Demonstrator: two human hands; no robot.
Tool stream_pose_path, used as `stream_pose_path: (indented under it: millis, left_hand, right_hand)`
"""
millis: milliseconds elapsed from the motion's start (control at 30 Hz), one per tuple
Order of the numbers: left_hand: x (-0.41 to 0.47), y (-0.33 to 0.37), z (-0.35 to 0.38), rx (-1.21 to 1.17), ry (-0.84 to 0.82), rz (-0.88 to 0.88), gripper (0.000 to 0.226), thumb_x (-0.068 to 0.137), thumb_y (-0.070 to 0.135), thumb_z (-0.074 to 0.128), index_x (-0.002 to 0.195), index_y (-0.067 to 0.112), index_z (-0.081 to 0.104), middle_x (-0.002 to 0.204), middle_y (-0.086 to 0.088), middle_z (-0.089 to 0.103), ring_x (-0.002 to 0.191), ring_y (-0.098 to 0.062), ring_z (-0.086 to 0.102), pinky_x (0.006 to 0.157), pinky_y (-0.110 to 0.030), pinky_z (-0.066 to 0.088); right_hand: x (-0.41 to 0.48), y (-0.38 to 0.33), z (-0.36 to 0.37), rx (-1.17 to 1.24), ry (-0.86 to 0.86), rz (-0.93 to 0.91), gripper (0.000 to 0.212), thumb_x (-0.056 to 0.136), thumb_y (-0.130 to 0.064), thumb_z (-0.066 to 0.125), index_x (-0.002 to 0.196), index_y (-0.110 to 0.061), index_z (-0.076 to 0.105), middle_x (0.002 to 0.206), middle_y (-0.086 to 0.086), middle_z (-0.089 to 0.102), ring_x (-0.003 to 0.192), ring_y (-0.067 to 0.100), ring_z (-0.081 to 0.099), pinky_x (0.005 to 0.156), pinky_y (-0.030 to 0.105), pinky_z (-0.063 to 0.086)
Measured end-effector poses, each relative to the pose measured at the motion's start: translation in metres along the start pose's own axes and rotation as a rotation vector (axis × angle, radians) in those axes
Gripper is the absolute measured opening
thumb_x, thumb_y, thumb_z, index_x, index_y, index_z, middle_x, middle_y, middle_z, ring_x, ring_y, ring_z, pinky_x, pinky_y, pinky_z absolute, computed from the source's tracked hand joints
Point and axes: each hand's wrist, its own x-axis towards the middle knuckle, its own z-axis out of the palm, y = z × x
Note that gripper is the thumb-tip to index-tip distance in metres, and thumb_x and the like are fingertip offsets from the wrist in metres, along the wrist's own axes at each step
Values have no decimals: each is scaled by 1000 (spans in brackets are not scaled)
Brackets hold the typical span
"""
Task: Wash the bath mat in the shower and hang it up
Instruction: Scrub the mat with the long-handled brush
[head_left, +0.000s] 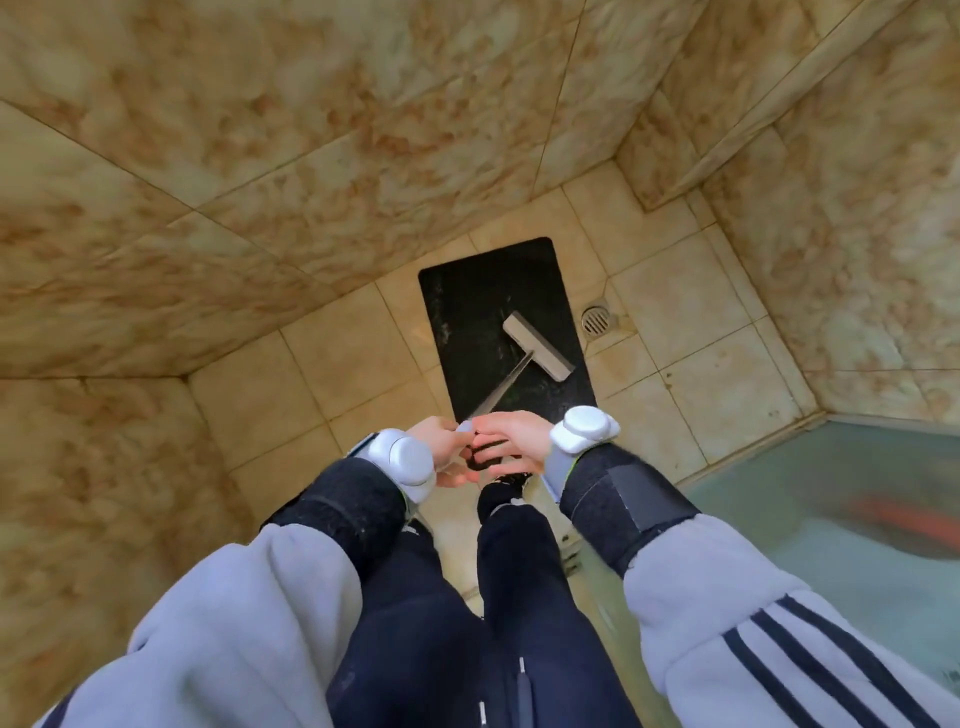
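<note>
Soft, warm, even light fills the shower; shadows are faint. The mat (498, 301) is the darkest patch, faintly glossy. On it the brush (540, 340) is fairly crisp. Away from the mat the walls (260, 156) smear with blur and their tile lines bow toward the frame edges. Right of the mat the glass (857, 493) is hazy. Below the mat the sleeves (249, 623) loom large and soft.

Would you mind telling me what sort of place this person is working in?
Most likely a tiled shower stall: a floor drain sits beside the black bath mat, with marbled wall tiles around.
</note>
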Motion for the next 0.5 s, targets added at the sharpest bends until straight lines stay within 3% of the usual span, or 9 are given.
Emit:
stream_pose_path:
  millis: [33,100,167,233,333,433,500]
  left_hand:
    - [3,-5,-1,3,33,-4,28,98,26,49,116,5,53,104,-10,59,46,-10,63,41,-15,44]
    - [8,-10,-2,26,97,-27,27,98,30,46,116,9,49,90,-7,57,33,-6,52,37,-12,34]
    - [12,-18,5,85,118,-38,23,99,28,44,111,8,50,70,-4,49,36,-9,42,35,-13,32]
    - [12,-26,13,92,132,-10,19,100,25,42,101,7,50,64,-3,41,44,-13,36,34,-12,32]
    - [11,-36,20,223,133,48,22,100,27,38,100,10,52,63,-3,42,48,-16,35,50,-23,34]
    - [8,-42,18,261,86,65,26,98,21,37,116,11,53,65,-2,42,48,-16,36,50,-24,33]
    - [7,-42,16,243,54,72,26,97,18,38,120,14,51,66,-1,42,47,-13,36,47,-21,33]
  right_hand:
    - [-58,-34,18,12,40,32,33,94,-24,54,123,-9,56,116,6,62,107,24,62,93,38,52]
    - [-72,-42,21,69,53,44,35,99,-17,47,132,-4,49,125,11,56,118,27,56,98,38,48]
    - [-62,-39,24,96,71,74,40,100,-17,45,137,-1,44,139,12,50,127,27,52,99,38,48]
    - [-40,-31,29,93,117,111,43,99,-22,48,136,0,43,139,13,50,124,27,53,93,36,50]
    - [-27,-28,35,117,127,125,35,96,-30,53,119,-4,51,112,16,62,99,28,64,95,40,52]
    - [-7,-22,30,182,192,121,25,93,-29,57,99,-7,47,85,15,62,70,26,64,96,46,52]
    - [8,-17,20,208,242,147,22,93,-27,57,93,-7,49,72,13,63,76,26,66,100,46,49]
